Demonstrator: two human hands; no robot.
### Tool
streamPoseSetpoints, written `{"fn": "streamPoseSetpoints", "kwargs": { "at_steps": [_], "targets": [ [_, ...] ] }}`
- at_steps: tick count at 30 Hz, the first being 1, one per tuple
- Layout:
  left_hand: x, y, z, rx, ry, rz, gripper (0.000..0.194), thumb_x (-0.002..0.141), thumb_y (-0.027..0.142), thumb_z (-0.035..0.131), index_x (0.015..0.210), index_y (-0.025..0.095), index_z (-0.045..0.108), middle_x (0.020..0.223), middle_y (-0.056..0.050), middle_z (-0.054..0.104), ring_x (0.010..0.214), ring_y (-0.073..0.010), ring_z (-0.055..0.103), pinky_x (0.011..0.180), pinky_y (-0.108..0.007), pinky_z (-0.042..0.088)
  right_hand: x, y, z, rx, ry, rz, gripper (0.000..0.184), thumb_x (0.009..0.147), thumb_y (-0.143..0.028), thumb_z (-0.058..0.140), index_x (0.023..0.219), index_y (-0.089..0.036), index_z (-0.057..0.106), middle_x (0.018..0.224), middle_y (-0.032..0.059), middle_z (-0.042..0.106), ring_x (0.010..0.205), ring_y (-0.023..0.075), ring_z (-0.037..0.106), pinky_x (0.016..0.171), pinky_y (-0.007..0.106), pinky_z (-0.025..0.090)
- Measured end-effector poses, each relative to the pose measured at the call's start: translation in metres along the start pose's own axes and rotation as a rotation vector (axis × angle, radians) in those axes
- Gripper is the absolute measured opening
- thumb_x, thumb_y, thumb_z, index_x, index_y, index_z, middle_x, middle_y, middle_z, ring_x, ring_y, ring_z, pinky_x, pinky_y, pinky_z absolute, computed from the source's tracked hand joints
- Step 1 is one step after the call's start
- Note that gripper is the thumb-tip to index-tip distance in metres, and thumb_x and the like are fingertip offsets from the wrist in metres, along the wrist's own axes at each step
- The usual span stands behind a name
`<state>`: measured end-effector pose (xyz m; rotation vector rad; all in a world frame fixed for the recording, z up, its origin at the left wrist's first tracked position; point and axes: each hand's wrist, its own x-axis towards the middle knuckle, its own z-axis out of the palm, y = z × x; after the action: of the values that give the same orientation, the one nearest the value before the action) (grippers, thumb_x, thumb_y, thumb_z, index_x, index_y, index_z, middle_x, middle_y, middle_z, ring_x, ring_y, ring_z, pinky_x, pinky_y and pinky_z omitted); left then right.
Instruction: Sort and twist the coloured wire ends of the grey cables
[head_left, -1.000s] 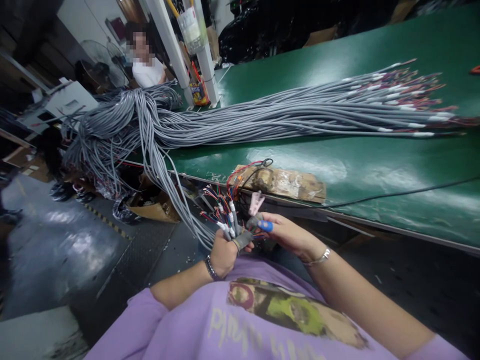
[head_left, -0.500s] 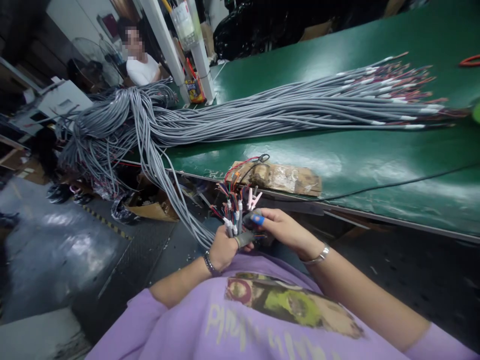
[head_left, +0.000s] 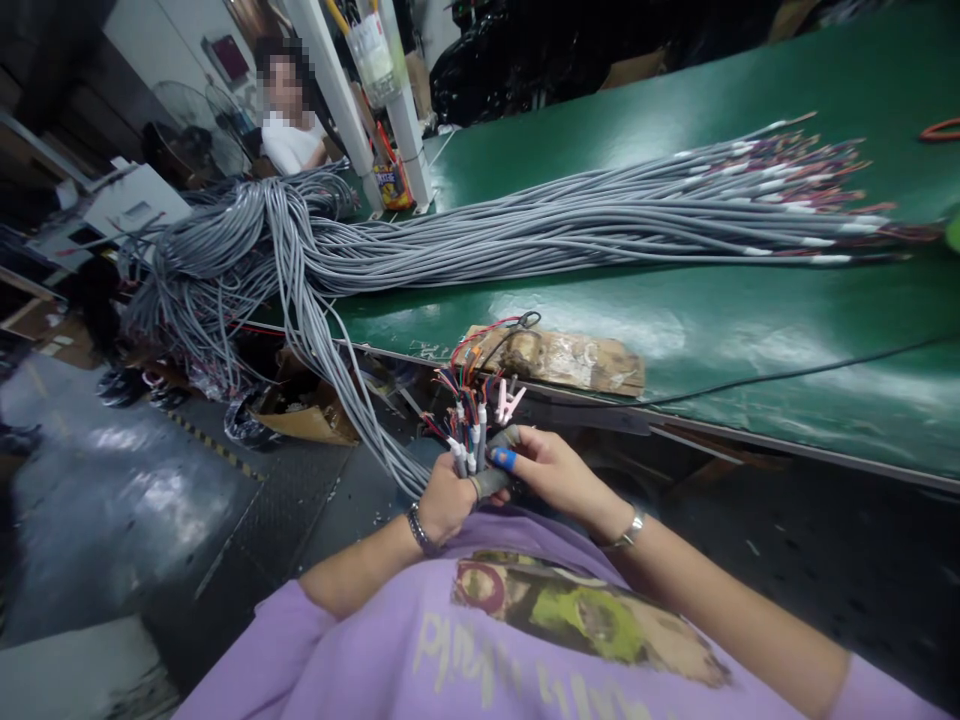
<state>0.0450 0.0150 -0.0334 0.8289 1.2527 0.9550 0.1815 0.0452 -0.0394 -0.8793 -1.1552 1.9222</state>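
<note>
My left hand (head_left: 448, 497) is closed around a bunch of grey cables (head_left: 471, 452) in front of my body. Their ends point up, with white bands and fanned-out thin coloured wires (head_left: 469, 395). A grey finger cover is on my left thumb. My right hand (head_left: 551, 470) meets it from the right, thumb and index finger pinched beside the bunch. Blue tape wraps the right thumb, and a grey cover sits on the index finger. Whatever lies between those fingertips is hidden. Just above the right hand, a pink clip (head_left: 511, 402) stands at the bench edge.
Long grey cables (head_left: 525, 235) lie across the green bench (head_left: 750, 320), looping down at the left. A worn wooden block (head_left: 577, 360) with red and black leads sits at the bench's front edge. An open carton (head_left: 319, 415) is below. A person (head_left: 292, 140) is behind the bench.
My right hand has moved slightly left and in, so its thumb now rests closer to the bunch and the left thumb. My left hand keeps its hold on the cables.
</note>
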Motion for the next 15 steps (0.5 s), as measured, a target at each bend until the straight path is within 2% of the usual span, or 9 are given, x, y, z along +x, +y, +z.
{"fn": "streamPoseSetpoints", "kwargs": {
  "at_steps": [7, 12, 15],
  "targets": [
    [-0.002, 0.003, 0.003, -0.096, 0.151, 0.058, 0.041, 0.048, 0.046, 0.085, 0.054, 0.015, 0.058, 0.046, -0.002, 0.059, 0.056, -0.0213, 0.066, 0.055, -0.031, 0.054, 0.000, 0.005, 0.002, 0.063, 0.107, -0.014, 0.033, 0.069, -0.050, 0.072, 0.071, -0.022, 0.055, 0.052, -0.0030, 0.062, 0.050, 0.0144, 0.058, 0.053, 0.029, 0.043],
    [-0.004, 0.010, 0.005, -0.117, 0.142, 0.048, 0.042, 0.046, 0.046, 0.085, 0.054, 0.016, 0.056, 0.044, -0.001, 0.058, 0.054, -0.0206, 0.065, 0.054, -0.031, 0.053, 0.005, 0.013, -0.006, 0.223, 0.258, 0.040, 0.030, 0.066, -0.043, 0.076, 0.065, -0.020, 0.057, 0.055, -0.0046, 0.056, 0.050, 0.0095, 0.047, 0.054, 0.026, 0.041],
    [-0.005, 0.015, 0.004, -0.120, 0.107, 0.019, 0.042, 0.046, 0.045, 0.085, 0.055, 0.016, 0.056, 0.043, 0.000, 0.058, 0.050, -0.0190, 0.063, 0.052, -0.030, 0.052, 0.011, 0.015, -0.016, 0.360, 0.293, 0.022, 0.032, 0.069, -0.050, 0.073, 0.066, -0.021, 0.059, 0.060, -0.0020, 0.056, 0.052, 0.0109, 0.046, 0.054, 0.027, 0.042]
  ]
}}
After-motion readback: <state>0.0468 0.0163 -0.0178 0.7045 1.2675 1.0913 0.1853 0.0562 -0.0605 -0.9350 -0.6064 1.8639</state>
